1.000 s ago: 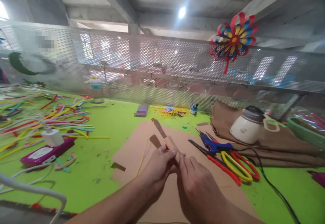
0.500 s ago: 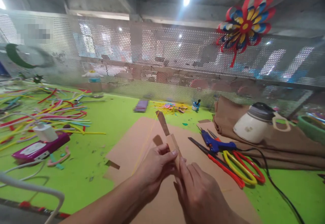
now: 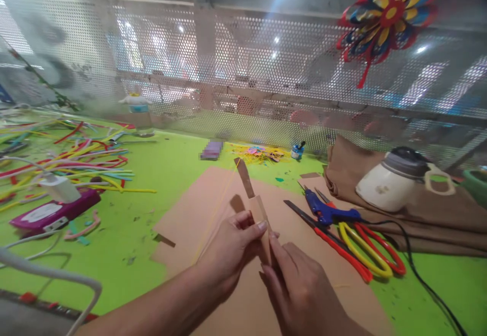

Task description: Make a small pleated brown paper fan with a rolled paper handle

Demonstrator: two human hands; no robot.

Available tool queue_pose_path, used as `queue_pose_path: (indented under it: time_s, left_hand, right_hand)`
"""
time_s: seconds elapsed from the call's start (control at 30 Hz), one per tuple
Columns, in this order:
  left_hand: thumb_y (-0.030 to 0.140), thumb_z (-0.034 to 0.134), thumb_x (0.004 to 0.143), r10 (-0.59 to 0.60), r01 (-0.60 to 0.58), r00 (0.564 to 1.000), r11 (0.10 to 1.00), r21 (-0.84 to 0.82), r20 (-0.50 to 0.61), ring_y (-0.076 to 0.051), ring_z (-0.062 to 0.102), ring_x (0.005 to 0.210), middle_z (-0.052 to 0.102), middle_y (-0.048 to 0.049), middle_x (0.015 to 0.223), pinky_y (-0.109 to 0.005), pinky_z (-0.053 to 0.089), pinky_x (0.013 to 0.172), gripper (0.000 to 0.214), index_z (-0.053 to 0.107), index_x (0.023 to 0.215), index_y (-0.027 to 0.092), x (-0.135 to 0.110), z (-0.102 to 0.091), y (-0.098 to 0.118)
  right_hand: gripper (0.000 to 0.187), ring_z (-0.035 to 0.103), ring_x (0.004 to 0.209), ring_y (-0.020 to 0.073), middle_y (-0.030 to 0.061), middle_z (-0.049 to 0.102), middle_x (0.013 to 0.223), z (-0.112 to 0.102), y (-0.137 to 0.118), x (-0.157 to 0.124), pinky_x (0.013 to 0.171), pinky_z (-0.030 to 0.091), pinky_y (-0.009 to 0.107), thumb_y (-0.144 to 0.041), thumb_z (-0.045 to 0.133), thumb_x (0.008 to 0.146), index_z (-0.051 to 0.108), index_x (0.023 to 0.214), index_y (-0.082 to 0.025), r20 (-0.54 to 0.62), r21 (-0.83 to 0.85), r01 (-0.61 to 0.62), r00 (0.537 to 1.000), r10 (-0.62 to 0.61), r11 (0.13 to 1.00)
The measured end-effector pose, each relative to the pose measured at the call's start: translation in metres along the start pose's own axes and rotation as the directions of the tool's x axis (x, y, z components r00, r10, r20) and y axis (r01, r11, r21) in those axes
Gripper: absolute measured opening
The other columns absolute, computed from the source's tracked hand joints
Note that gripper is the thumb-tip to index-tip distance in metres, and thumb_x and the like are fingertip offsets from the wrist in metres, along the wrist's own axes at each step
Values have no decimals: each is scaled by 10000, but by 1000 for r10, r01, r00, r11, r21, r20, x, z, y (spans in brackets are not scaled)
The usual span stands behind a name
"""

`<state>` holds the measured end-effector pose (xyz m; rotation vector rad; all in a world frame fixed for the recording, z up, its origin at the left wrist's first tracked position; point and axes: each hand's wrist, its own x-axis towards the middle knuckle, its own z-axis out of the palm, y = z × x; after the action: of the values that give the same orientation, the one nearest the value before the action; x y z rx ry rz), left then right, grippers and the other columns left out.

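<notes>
A narrow folded strip of tan card (image 3: 258, 209) points away from me, held between both hands. From its far end sticks out a darker brown paper piece (image 3: 244, 178), with a thin yellow string (image 3: 213, 211) running from its tip down toward my left wrist. My left hand (image 3: 234, 239) pinches the card between thumb and fingers. Lower on the same strip, my right hand (image 3: 300, 280) is closed, its fingertips pressed to the edge. Beneath both hands lies a large tan paper sheet (image 3: 178, 219) on the green table (image 3: 125, 239).
At right are scissors (image 3: 365, 252) with red and yellow handles, a blue glue gun (image 3: 327, 209), and a white jug (image 3: 391, 181) on folded brown cloth (image 3: 426, 224). A purple power strip (image 3: 57, 216) and colourful pipe cleaners (image 3: 91, 166) lie left. A mesh screen (image 3: 228, 82) stands behind.
The view has tilted down slightly and turned a little, shifting the background. Both hands keep their hold on the card strip in nearly the same pose.
</notes>
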<state>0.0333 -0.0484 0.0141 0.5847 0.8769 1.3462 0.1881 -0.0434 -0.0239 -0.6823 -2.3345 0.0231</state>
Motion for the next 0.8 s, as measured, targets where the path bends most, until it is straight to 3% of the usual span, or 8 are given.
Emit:
queue_pose_path:
  time_s: [0.17,0.27,0.4,0.53,0.63,0.7,0.8]
  left_hand:
    - [124,702,773,2,-2,1000,1000,22,-25,-178,681,688,691,-68,745,-274,551,676,102,664,864,100,3,-1,-1]
    - [110,679,788,18,-17,999,999,43,-31,-178,679,666,691,-71,771,-286,554,651,93,653,877,104,5,-1,0]
    - [67,620,816,0,3,999,998,63,-53,-207,704,703,685,-74,748,-310,566,663,63,640,861,106,5,1,4]
    - [73,605,842,11,-10,1000,999,53,-21,-210,705,704,686,-80,724,-319,573,669,41,629,840,107,3,3,10]
    - [65,613,837,32,-32,999,999,32,-3,-218,706,733,669,-59,707,-310,575,650,49,630,828,110,2,4,12]
    - [55,601,840,18,-18,1000,1000,18,0,-211,704,713,667,-56,703,-303,573,635,63,631,834,111,2,4,12]
    - [51,599,842,-3,3,1000,1000,11,-11,-194,699,686,668,-60,699,-277,560,622,70,630,826,112,1,3,12]
  right_hand:
    - [437,640,841,267,146,682,980,-9,0,-1,705,546,411,-180,471,955,439,1381,-90,91,157,-104,992,90,982]
    - [307,629,803,228,92,687,910,-26,4,5,719,516,364,-211,485,955,584,1240,-150,124,267,-270,962,245,925]
    - [273,623,778,198,80,690,892,-45,15,20,705,501,324,-285,521,941,660,1128,-143,216,411,-542,839,499,733]
    - [288,596,712,171,34,661,756,-48,16,29,647,474,285,-385,547,931,704,881,-149,528,508,-696,717,456,508]
    - [361,500,569,128,-8,579,620,-41,6,28,539,396,263,-481,628,868,637,727,-148,644,541,-779,626,440,317]
    - [390,468,553,113,-10,566,625,-36,-1,26,522,365,255,-517,667,832,613,737,-142,660,576,-791,598,454,205]
    - [405,452,563,108,-16,534,630,-29,-9,25,530,367,254,-527,659,841,585,732,-144,649,596,-781,606,461,187]
